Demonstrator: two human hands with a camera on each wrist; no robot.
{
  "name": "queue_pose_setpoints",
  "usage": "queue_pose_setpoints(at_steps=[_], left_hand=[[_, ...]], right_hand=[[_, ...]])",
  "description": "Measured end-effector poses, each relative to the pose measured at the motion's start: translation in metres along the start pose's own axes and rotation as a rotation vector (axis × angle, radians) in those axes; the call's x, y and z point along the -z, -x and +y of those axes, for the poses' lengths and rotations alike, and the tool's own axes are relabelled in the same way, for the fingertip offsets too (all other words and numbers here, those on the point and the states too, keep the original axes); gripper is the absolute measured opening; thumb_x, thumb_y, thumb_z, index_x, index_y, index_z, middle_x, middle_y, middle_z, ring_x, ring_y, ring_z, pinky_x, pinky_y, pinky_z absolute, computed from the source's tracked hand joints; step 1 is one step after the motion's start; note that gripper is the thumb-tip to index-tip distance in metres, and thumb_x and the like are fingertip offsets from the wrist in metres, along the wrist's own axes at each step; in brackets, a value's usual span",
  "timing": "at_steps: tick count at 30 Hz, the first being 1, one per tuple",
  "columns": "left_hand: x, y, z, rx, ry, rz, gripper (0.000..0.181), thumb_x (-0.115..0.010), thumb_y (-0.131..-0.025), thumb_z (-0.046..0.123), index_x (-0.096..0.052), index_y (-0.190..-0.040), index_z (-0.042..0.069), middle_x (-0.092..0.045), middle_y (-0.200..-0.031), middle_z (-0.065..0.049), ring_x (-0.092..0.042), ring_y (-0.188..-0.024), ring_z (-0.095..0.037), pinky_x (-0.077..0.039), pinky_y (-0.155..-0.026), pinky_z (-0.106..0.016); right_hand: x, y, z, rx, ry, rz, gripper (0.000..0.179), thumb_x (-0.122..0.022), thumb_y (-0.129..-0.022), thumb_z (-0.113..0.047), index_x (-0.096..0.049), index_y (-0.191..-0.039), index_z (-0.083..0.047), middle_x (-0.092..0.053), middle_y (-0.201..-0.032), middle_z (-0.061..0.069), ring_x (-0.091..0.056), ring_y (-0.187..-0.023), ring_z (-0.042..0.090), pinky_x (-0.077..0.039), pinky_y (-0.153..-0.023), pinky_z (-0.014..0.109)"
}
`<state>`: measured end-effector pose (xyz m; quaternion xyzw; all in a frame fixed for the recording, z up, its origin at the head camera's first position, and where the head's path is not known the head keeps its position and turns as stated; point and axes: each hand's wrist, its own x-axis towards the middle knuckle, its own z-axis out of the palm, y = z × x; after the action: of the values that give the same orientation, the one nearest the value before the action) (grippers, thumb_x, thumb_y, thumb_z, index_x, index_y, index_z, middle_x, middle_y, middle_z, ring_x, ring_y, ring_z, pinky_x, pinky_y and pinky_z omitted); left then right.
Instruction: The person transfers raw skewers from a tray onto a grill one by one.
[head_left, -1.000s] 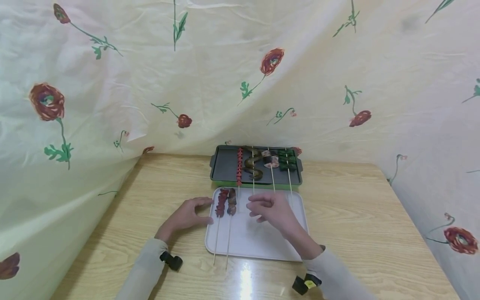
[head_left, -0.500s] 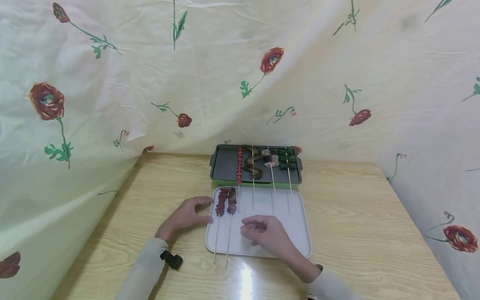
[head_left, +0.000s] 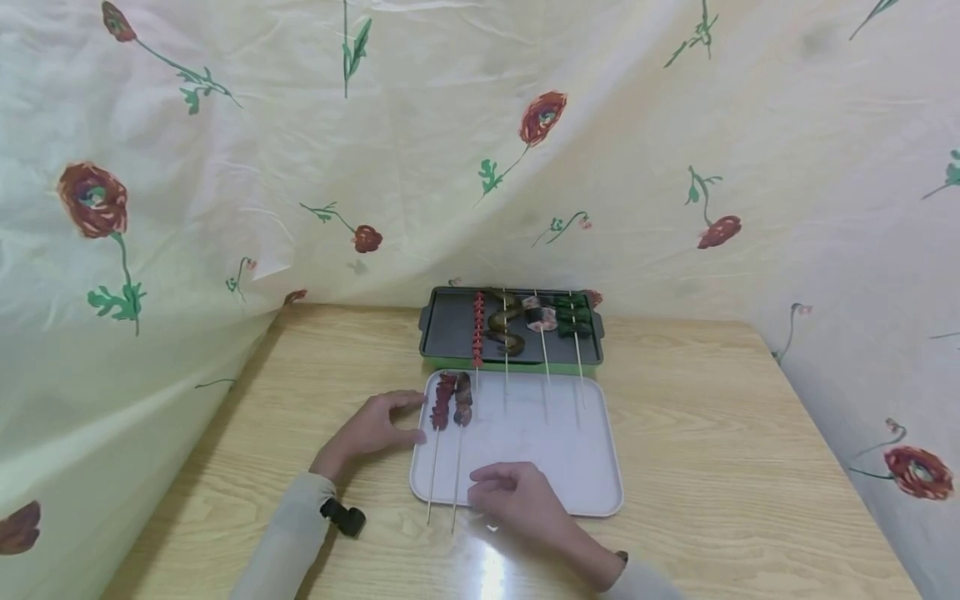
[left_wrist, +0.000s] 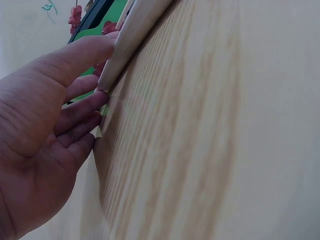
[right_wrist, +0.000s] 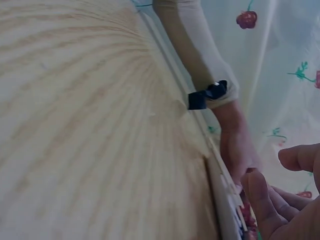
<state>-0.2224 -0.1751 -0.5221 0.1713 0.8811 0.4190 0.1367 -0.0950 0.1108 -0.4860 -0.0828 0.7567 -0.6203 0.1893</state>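
My left hand (head_left: 378,425) is at the left edge of a white tray (head_left: 547,450). Its thumb and fingertips touch the tray's rim in the left wrist view. Over the tray's front edge hovers my right hand (head_left: 517,496), thumb and fingers apart, nothing between them. On the tray's left side lie two skewers side by side: a red meat skewer (head_left: 442,402) and a brown chunky skewer (head_left: 462,400). Their sticks overhang the front rim. Behind, a black grill pan (head_left: 450,325) bears a thin red skewer (head_left: 478,329), a winding brown skewer (head_left: 504,321), a fish-like chunk skewer (head_left: 542,315) and a dark green skewer (head_left: 574,317).
The pan has a green base (head_left: 540,367) and stands directly behind the tray. Sticks from its skewers reach forward over the tray's back. Wooden tabletop (head_left: 712,433) extends on both sides. A flowered cloth (head_left: 420,167) hangs behind and along the sides.
My right hand has drawn back toward me, from the sticks at the tray's back to its front edge. The left hand stays at the tray's left rim; the skewers look unmoved.
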Motion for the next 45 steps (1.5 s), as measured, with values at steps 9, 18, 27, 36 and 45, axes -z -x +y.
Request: queue_pose_setpoints(at_steps=[9, 18, 27, 36, 45], left_hand=[[0.0, 0.0, 0.0, -0.003, -0.002, -0.003, 0.068, -0.087, -0.081, 0.039, -0.062, -0.142, 0.021, -0.056, -0.15, -0.001, -0.046, -0.144, -0.026, -0.037, -0.121, -0.049], [0.0, 0.001, -0.001, -0.003, 0.003, 0.006, 0.069, -0.088, -0.081, 0.039, -0.062, -0.142, 0.021, -0.056, -0.149, -0.001, -0.046, -0.144, -0.025, -0.036, -0.122, -0.047], [-0.001, -0.001, -0.005, -0.035, -0.012, 0.01, 0.069, -0.087, -0.081, 0.04, -0.062, -0.142, 0.019, -0.056, -0.15, -0.002, -0.046, -0.143, -0.025, -0.037, -0.121, -0.047], [-0.001, 0.0, -0.003, -0.037, -0.014, 0.001, 0.068, -0.086, -0.082, 0.04, -0.062, -0.142, 0.019, -0.057, -0.149, -0.002, -0.047, -0.143, -0.026, -0.038, -0.12, -0.047], [-0.001, 0.001, -0.001, -0.047, -0.015, 0.003, 0.068, -0.086, -0.082, 0.039, -0.062, -0.142, 0.017, -0.057, -0.148, -0.005, -0.047, -0.143, -0.029, -0.038, -0.12, -0.049]], right_hand=[[-0.01, 0.001, 0.011, -0.025, 0.07, -0.011, 0.044, -0.077, -0.087, -0.022, -0.069, -0.121, 0.005, -0.078, -0.094, 0.006, -0.074, -0.08, 0.02, -0.064, -0.074, 0.037], [-0.019, -0.004, 0.021, -0.091, -0.108, -0.047, 0.046, -0.075, -0.089, -0.012, -0.061, -0.126, 0.012, -0.074, -0.08, 0.014, -0.072, -0.065, 0.023, -0.064, -0.055, 0.037], [-0.023, -0.005, 0.022, -0.111, -0.146, -0.083, 0.042, -0.07, -0.093, -0.011, -0.059, -0.126, 0.013, -0.074, -0.08, 0.018, -0.071, -0.062, 0.022, -0.064, -0.055, 0.037], [-0.027, -0.005, 0.025, -0.136, -0.208, -0.097, 0.043, -0.068, -0.094, -0.011, -0.058, -0.127, 0.014, -0.075, -0.084, 0.019, -0.07, -0.06, 0.016, -0.064, -0.057, 0.034], [-0.027, -0.005, 0.022, -0.132, -0.261, -0.073, 0.037, -0.07, -0.093, -0.01, -0.061, -0.122, 0.012, -0.076, -0.09, 0.019, -0.069, -0.062, 0.014, -0.062, -0.051, 0.029]])
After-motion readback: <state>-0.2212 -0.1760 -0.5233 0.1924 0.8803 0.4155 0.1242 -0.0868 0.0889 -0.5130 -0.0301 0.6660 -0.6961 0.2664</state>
